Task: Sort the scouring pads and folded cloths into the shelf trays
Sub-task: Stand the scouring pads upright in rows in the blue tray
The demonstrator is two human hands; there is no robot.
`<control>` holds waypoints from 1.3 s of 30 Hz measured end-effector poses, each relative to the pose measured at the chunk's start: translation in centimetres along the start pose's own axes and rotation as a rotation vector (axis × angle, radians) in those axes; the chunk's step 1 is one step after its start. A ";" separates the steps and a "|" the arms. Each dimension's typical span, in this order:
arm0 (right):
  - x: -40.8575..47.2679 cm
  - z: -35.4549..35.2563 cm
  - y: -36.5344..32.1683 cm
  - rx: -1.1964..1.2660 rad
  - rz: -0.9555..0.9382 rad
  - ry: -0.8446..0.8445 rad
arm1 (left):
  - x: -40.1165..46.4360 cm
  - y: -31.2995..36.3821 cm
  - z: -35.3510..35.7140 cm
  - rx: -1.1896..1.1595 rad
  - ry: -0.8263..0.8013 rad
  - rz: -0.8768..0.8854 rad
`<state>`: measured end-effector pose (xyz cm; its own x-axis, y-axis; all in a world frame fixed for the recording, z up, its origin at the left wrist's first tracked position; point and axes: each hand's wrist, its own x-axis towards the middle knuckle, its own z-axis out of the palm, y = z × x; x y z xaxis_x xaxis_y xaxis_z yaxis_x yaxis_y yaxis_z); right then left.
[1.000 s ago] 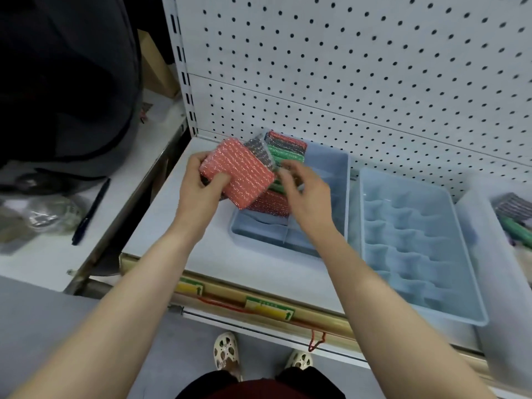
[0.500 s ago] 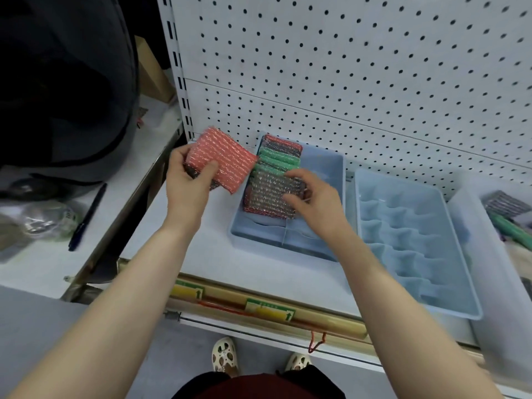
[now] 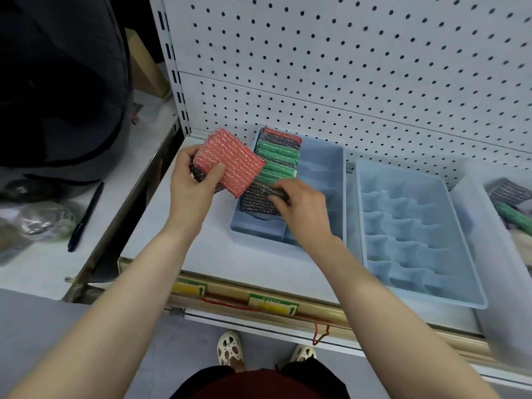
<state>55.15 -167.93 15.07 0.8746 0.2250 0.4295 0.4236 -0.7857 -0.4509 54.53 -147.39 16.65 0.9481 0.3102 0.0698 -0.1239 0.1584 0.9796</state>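
1. Left hand [image 3: 193,185] grips red scouring pad [image 3: 229,161], thumb on top, a dark pad under it; held tilted, just left of the blue tray [image 3: 336,168].
2. Right hand [image 3: 302,205] fingers curled onto dark pad [image 3: 259,198] in tray's left column.
3. Both forearms reach forward over the shelf [image 3: 172,240].
4. Green pads [image 3: 277,161] stand on edge in a row running front to back.

A red pad [image 3: 230,162] with glittery stripes is held tilted above the shelf [image 3: 184,254], at the left edge of the left tray [image 3: 331,156], a dark pad [image 3: 198,175] under it. In that tray's left column stand green pads [image 3: 277,162] on edge, with a red and dark one behind them. A dark glittery pad [image 3: 259,198] leans at the front. The right tray [image 3: 460,246] has wavy dividers.
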 end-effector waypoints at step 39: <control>0.7 -0.3 -2.4 -0.420 -0.119 -0.440 | -1.8 -0.9 -1.8 0.170 0.085 -0.009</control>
<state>54.69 -166.07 16.63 0.8802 0.4715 0.0547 0.4736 -0.8800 -0.0351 52.39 -146.43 15.35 0.9201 0.3883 0.0516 -0.0574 0.0033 0.9983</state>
